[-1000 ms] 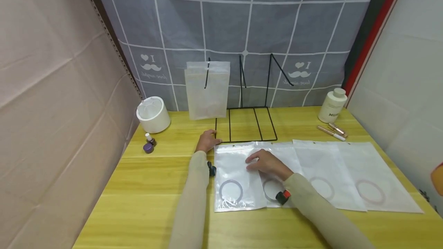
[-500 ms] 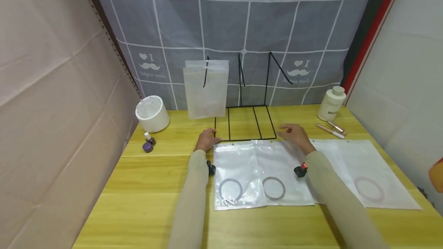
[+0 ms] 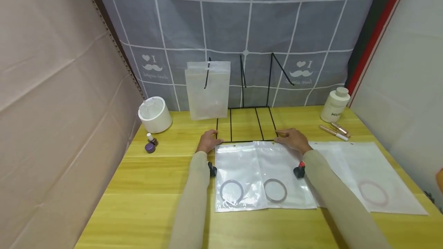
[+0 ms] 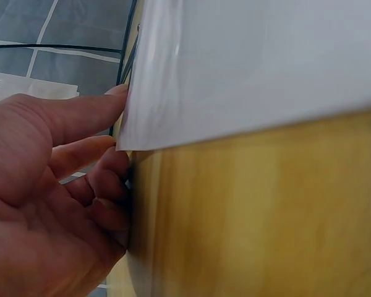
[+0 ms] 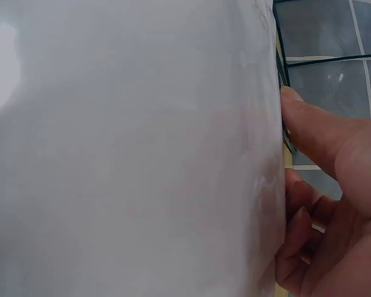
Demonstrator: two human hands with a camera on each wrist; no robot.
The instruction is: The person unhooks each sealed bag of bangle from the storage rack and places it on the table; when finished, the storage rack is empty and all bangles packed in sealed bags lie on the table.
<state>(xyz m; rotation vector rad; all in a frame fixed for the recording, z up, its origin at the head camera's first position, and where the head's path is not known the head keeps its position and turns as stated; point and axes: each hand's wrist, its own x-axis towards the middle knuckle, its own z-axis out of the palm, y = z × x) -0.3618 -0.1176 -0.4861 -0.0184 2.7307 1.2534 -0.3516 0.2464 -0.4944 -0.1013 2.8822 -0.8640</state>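
**Two hands settling at the front corners of the wire rack**

The left hand [image 3: 209,140] is resting on the counter [image 3: 145,187] at the near left corner of the black wire rack [image 3: 246,124], its fingers loosely curled against the top left corner of a clear zip bag [image 3: 237,178]. The left wrist view is showing the thumb lying along the bag's edge and the other fingers bent beside it, touching but not plainly pinching. The right hand [image 3: 292,139] is sitting at the rack's near right corner, fingers relaxed and slightly bent, just past the top edge of a second clear bag [image 3: 284,176]; whether it is gripping the wire cannot be told from here. With one hand at each corner, the rack's base looks as if it is being steadied or squared.

Each of the two near bags is holding a pale ring [image 3: 231,191] low down, and they are lying flat and partly overlapping, directly in front of the rack. A frosted bag [image 3: 208,89] is hanging upright on the rack's far left prong. More bags [image 3: 370,176] are lying to the right, overlapped in a row.

At the far left, a white round pot [image 3: 154,114] is standing with two small bottles [image 3: 150,143] near it; at the far right, a white bottle [image 3: 334,105] and thin tubes [image 3: 335,130] are lying beside the bags.
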